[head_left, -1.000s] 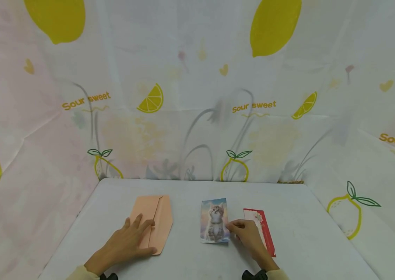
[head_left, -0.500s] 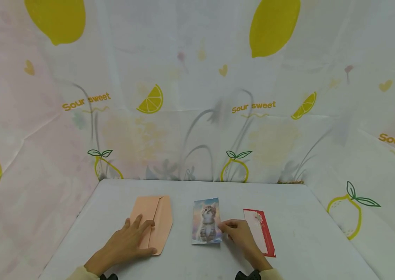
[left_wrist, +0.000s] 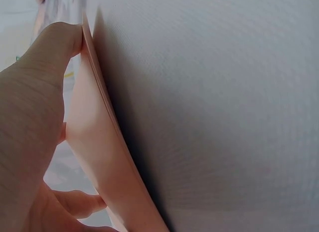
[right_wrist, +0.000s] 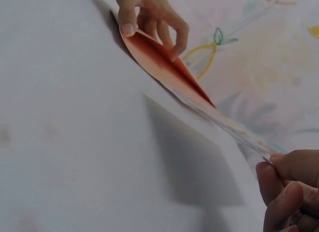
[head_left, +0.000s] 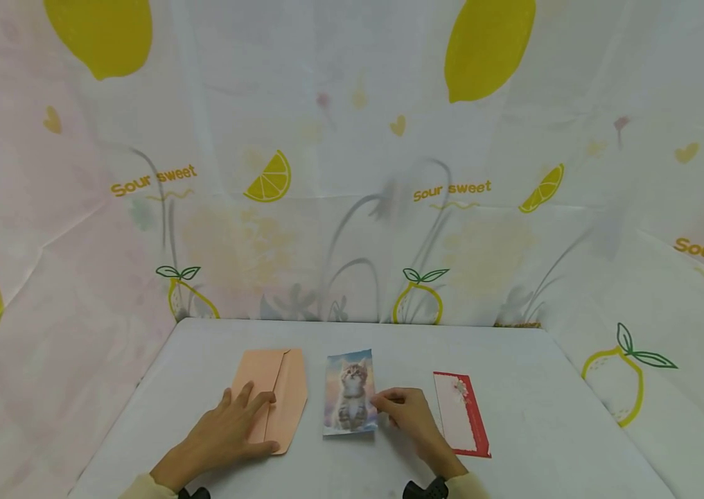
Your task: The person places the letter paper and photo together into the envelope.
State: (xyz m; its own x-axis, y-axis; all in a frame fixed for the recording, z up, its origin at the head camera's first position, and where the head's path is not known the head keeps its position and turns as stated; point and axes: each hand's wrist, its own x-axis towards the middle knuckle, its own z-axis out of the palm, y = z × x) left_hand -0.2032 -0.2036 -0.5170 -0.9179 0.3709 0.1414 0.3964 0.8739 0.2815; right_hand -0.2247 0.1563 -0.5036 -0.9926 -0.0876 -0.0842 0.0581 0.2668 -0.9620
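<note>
A peach envelope (head_left: pixel 280 384) lies at the table's left. My left hand (head_left: pixel 221 433) holds it, fingers on top and thumb at its near edge. The left wrist view shows the envelope (left_wrist: pixel 94 157) between thumb and fingers. A photo card of a kitten (head_left: pixel 350 391) sits just right of the envelope, and my right hand (head_left: pixel 380 402) pinches its right edge. In the right wrist view the card (right_wrist: pixel 224 124) is lifted slightly off the table, its far edge reaching toward the envelope (right_wrist: pixel 159 57), where the left hand (right_wrist: pixel 149 12) holds it.
A red-bordered white card (head_left: pixel 461 416) lies flat to the right of my right hand. The grey table (head_left: pixel 533 374) is walled on three sides by a lemon-print cloth (head_left: pixel 352 173).
My right hand has slid the kitten card leftwards, away from the red card and up close to the envelope. The left hand has stayed on the envelope.
</note>
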